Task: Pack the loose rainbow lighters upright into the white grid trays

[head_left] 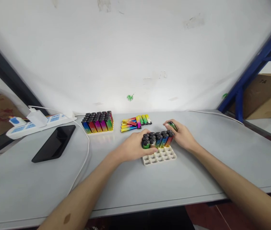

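Centrally on the smooth grey table [149, 188] sits a white plastic tray [161, 157], a flat rectangular grid of small square cells. Its near rows are bare, while its far rows are filled by the standing lighters [158, 139]. These are slim upright sticks with glossy rainbow bodies running green, gold, pink and blue, each capped with a matt black round top. The left hand [131, 147] lies curled against the left end of those rows, fingers touching the outermost ones; whether it truly grips them or only steadies them I cannot tell. The right hand [182, 135] is at the right end of the rows, its fingers closed around a single lighter [173, 125], greenish and shiny, held tilted just above the far right corner. Behind the tray lies a loose heap of lighters [135, 123] on their sides, and further left a full tray [98, 122] packed upright. A black slab phone [54, 143], a white power strip [38, 123] and a thin white cable [85, 156] occupy the left of the table.
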`<state>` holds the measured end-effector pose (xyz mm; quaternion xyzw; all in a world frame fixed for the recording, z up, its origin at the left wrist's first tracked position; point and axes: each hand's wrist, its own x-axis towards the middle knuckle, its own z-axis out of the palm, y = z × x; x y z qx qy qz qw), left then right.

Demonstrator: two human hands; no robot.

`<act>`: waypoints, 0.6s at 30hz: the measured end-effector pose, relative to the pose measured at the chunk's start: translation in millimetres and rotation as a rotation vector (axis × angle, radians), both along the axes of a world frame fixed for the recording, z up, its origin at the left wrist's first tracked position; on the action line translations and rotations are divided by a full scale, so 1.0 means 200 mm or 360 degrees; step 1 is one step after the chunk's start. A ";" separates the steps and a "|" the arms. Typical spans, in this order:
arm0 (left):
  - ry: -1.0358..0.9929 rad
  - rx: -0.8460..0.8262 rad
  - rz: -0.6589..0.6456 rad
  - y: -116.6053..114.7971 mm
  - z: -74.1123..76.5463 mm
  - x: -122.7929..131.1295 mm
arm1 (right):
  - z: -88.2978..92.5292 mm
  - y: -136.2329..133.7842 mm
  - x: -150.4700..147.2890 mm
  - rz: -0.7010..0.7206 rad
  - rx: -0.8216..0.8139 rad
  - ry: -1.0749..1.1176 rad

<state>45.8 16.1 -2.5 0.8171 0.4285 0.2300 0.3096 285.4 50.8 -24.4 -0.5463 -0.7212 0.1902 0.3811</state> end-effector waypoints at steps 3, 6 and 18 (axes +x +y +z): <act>-0.0014 -0.0005 -0.0006 0.00 0.00 0.00 | 0.00 0.00 0.01 -0.0082 -0.0060 0.0060; -0.0008 0.0000 -0.0006 0.00 0.00 0.00 | 0.00 0.00 0.03 -0.0125 -0.0146 0.0165; 0.0000 0.0025 0.0012 0.01 0.00 0.00 | 0.00 0.01 0.05 -0.0112 -0.0260 0.0311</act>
